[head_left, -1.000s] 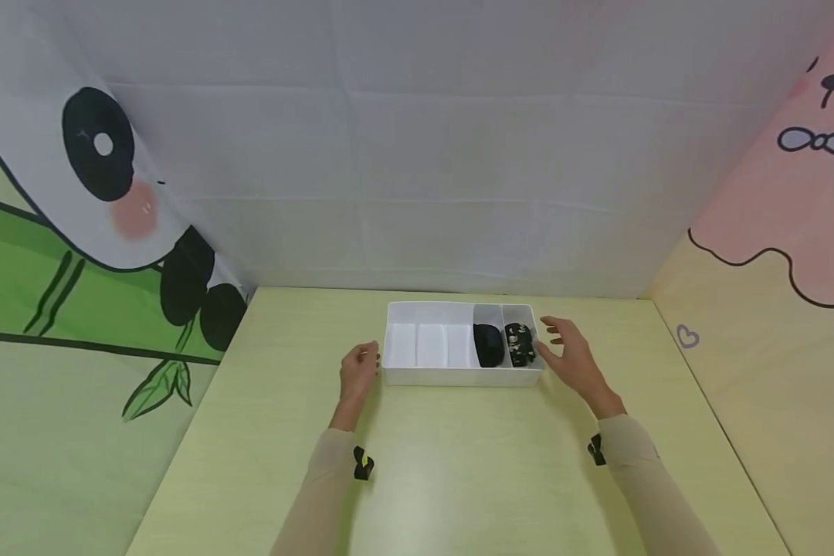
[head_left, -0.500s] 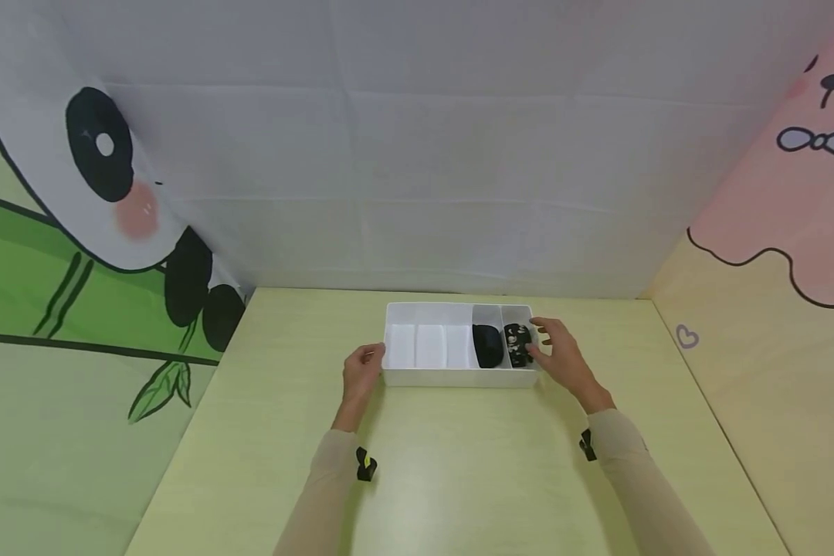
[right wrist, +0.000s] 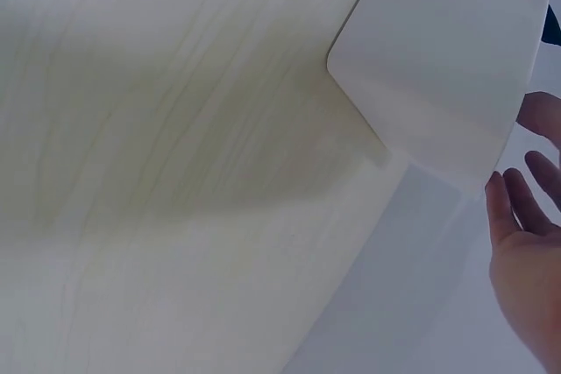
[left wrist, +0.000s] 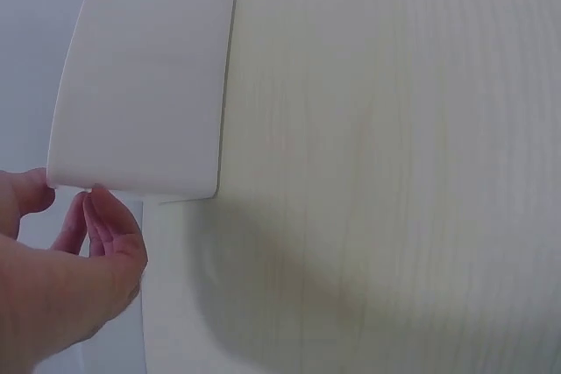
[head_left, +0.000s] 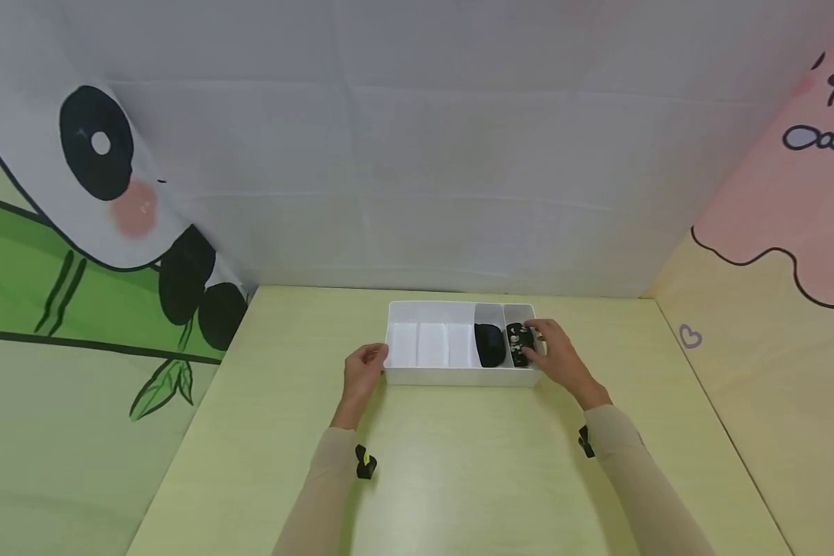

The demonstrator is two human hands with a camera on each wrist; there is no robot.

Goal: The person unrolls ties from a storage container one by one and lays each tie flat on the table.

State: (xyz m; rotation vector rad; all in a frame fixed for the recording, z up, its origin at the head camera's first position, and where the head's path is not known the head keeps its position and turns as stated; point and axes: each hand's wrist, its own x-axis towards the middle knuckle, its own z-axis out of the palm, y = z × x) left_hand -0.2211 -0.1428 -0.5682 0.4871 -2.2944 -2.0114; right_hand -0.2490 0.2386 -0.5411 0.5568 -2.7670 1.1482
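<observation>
A white divided organizer box point(head_left: 452, 377) stands on the table in the head view. My left hand point(head_left: 361, 377) pinches its left end, thumb at the rim and fingertips against the outer wall, as the left wrist view shows. At the other end my right hand point(head_left: 564, 359) grips the end wall, thumb over the rim and fingertips on the outside. A black computer mouse point(head_left: 489, 345) lies in the second compartment from the right. Beside it, in the rightmost one, is a black item with pale print point(head_left: 519, 344), partly hidden by the right hand's fingers.
The pale wooden table point(head_left: 445, 455) meets a white cloth wall point(head_left: 445, 185) just behind the box. Cartoon-printed side panels border it left and right. A dark band point(head_left: 365, 463) is on the left wrist, another on the right.
My left hand has moved right until it meets the box's left end. The right hand has moved left and closed on its right end. The box stays in place.
</observation>
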